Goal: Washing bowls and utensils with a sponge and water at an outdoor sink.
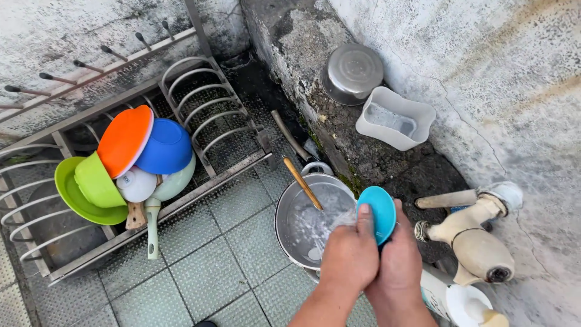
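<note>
My left hand (349, 253) and my right hand (400, 251) are pressed together around a small turquoise bowl (379, 211), held on edge above the right rim of a metal basin (285, 206). The left thumb lies across the bowl's rim. Soapy water fills the basin, and a wooden stick (303, 183) leans out of it toward the upper left. What the palms hold below the bowl is hidden.
A metal dish rack (209, 103) at left holds an orange plate (124, 139), a blue bowl (166, 147), green bowls (97, 181), a white bowl and a pale green pan. A steel pot (353, 72) and white tub (394, 118) sit on the ledge. A tap (478, 233) stands right.
</note>
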